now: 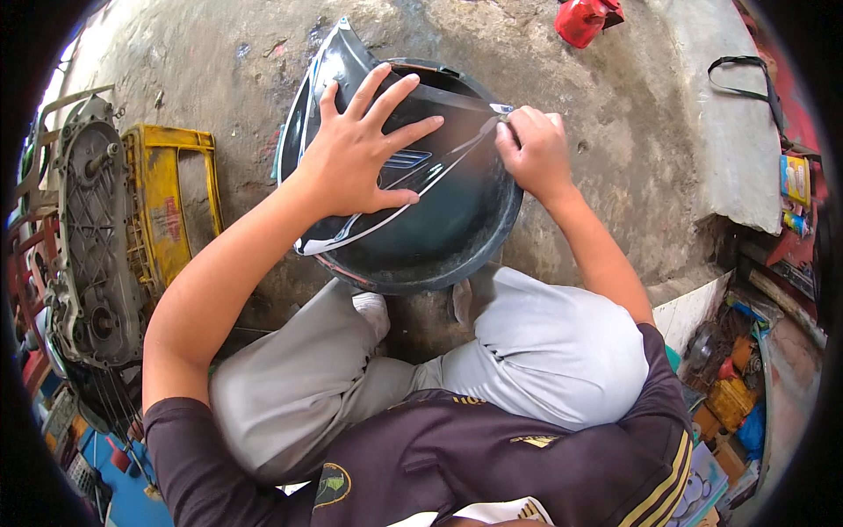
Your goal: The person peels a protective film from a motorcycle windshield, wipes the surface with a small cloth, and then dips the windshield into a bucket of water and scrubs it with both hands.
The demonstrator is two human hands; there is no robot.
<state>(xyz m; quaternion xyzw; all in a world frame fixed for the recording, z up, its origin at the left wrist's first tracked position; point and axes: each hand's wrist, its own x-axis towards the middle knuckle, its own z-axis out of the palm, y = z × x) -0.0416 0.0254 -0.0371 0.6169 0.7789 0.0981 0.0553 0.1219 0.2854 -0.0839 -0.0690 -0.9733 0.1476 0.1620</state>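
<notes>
A glossy black plastic panel (339, 59), apparently a motorcycle fairing, lies across a round black basin (431, 280). White and blue decal lines run along the panel's edges. My left hand (359, 155) is spread flat over the panel, its fingers apart and the thumb near the lower decal line. At the basin's right rim, my right hand (537, 151) pinches the end of a translucent decal film (458, 102). The film stretches from the panel over the basin's opening, with a small blue and white tip at my fingers. Whatever is under the panel is hidden.
To the left stand a metal engine casing (99, 230) and a yellow plastic crate (174, 197). A red object (583, 23) sits on the concrete floor ahead. On the right are a raised concrete ledge (711, 132) with a black strap (747, 62) and piled parts (728, 395).
</notes>
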